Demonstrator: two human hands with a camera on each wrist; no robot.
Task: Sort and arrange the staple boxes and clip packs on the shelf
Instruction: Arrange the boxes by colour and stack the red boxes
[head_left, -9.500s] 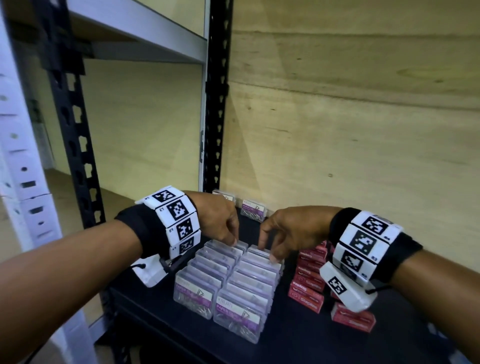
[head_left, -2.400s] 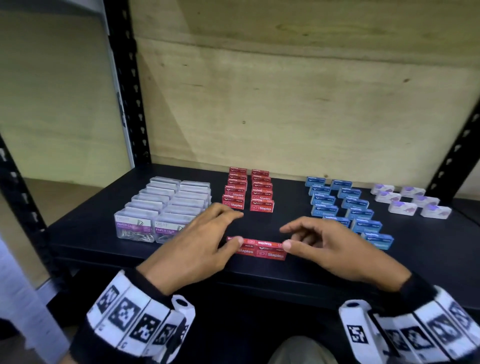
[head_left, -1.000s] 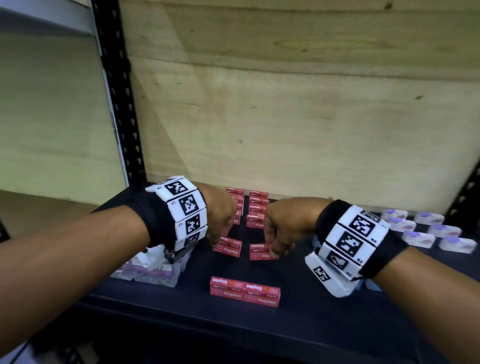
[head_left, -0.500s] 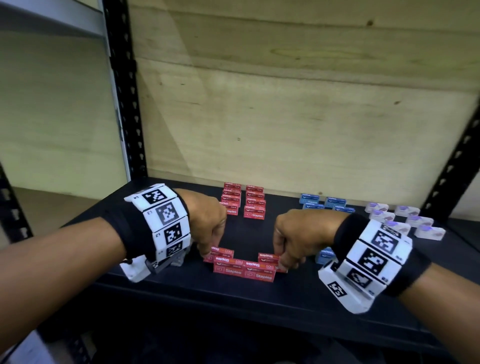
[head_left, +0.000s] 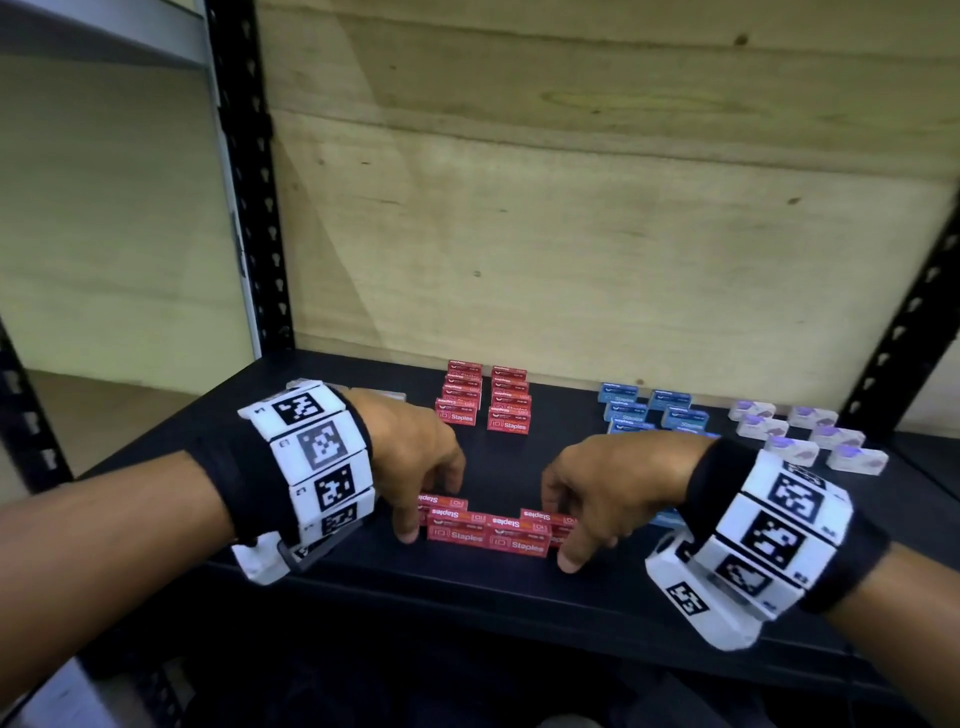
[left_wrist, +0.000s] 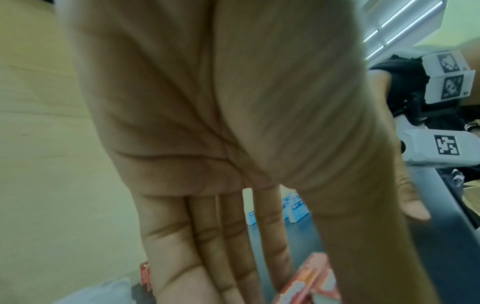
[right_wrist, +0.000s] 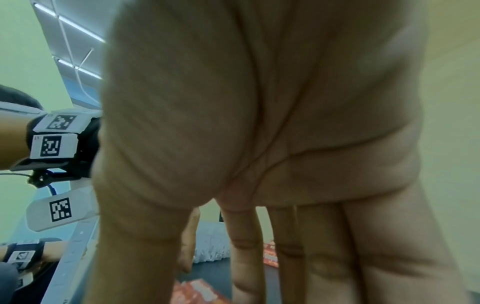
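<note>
Four red staple boxes (head_left: 488, 526) lie bunched near the front edge of the black shelf (head_left: 519, 590). My left hand (head_left: 410, 488) stands at the bunch's left end, thumb at the front box and fingers behind the rear one. My right hand (head_left: 576, 519) mirrors it at the right end. In both wrist views the fingers (left_wrist: 228, 236) (right_wrist: 244, 246) are straight, with red boxes (left_wrist: 309, 281) (right_wrist: 200, 292) by their tips. Two rows of red staple boxes (head_left: 485, 400) stand at the back, blue boxes (head_left: 649, 410) and white-and-purple clip packs (head_left: 805, 436) to their right.
Clear clip boxes (head_left: 379, 393) are mostly hidden behind my left wrist. Black slotted uprights (head_left: 244, 208) (head_left: 909, 322) frame the bay, with a plywood back panel (head_left: 571, 234) behind. The shelf's front edge is close below the bunched boxes.
Both hands carried a red box from the back rows and set them behind the front pair. Since half a second ago the curled fingers have straightened at the bunch's ends.
</note>
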